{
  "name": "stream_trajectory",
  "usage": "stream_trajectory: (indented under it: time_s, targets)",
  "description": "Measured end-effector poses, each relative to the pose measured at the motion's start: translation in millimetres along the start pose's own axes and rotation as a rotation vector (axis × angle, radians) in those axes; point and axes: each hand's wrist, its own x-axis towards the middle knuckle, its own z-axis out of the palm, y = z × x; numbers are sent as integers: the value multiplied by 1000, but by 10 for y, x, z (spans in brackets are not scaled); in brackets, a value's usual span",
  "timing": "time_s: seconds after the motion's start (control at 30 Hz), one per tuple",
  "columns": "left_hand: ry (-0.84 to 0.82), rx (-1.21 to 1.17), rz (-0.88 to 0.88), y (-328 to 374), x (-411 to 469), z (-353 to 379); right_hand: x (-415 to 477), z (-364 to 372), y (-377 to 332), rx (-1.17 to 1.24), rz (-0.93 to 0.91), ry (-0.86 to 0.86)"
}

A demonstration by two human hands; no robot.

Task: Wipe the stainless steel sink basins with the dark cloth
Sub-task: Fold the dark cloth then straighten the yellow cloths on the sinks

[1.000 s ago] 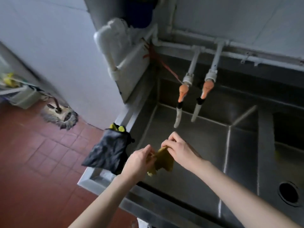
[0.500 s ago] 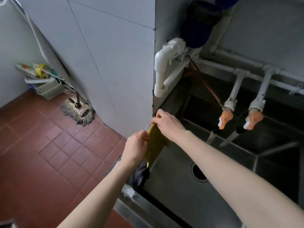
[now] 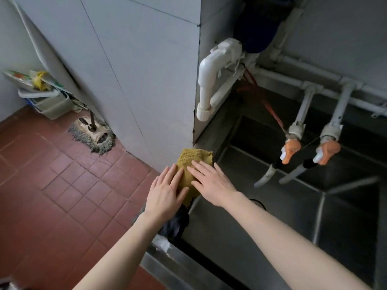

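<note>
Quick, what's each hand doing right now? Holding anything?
Left hand: open, fingers flat on the yellow cloth.
Right hand: open, fingers flat on the same cloth.

The one view comes from a camera on the person's head, above the left end of the sink [image 3: 178,266]. It faces forward and steeply down. The left hand [image 3: 165,191] and right hand [image 3: 211,183] lie near the middle, close to the lens, reaching in from the bottom edge. The floor [image 3: 52,185] fills the left side, the sink the right. The wall [image 3: 136,70] and taps [image 3: 291,149] sit farther off, bent by the wide angle.
</note>
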Motion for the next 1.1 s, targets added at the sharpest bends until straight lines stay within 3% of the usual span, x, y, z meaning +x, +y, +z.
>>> stream_trajectory:
  time_s: [0.17, 0.37, 0.43, 0.83, 1.1]
  targets:
    - [-76, 45, 8, -64, 6, 13, 8, 12, -94, -33, 54, -62]
    - [210, 48, 144, 128, -89, -111, -503, -115, -169, 113, 152, 131]
    - [224, 5, 204, 373, -185, -121, -877, -170, -124, 164, 213, 182]
    - [-106, -163, 442, 3118, -1324, 578, -4208, -220, 907, 206, 659, 477]
    - [-223, -154, 515, 4795, -2236, 1346, -6333, -13, 1502, 167, 838, 507]
